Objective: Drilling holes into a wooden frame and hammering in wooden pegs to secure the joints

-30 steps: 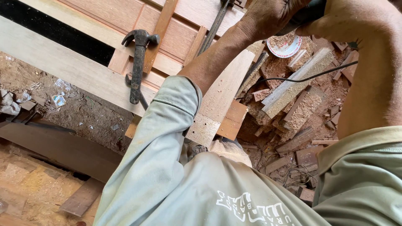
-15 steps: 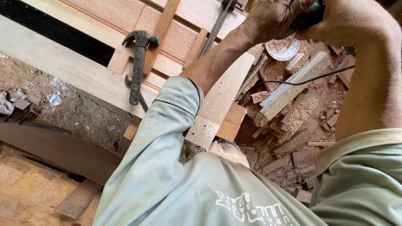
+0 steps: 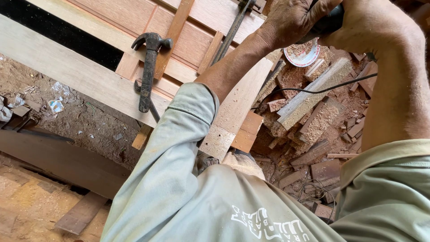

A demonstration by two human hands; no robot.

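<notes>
Dark power tool (image 3: 329, 22) gripped between left hand (image 3: 291, 20) and right hand (image 3: 371, 24), fingers of both wrapped around it, black cord (image 3: 313, 91) trailing over sawdust-covered offcuts (image 3: 309, 101), claw hammer (image 3: 149, 67) lying on wooden door panel (image 3: 188, 40) nearby

One claw hammer (image 3: 149, 67), one round dish (image 3: 304, 54), two hands (image 3: 293, 20), many wood offcuts (image 3: 309, 101)

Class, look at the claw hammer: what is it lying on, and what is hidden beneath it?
The hammer lies on a wooden panel, its handle crossing a pale plank. A dark metal bar shows from under the handle's end; how far it runs beneath is covered.
</notes>
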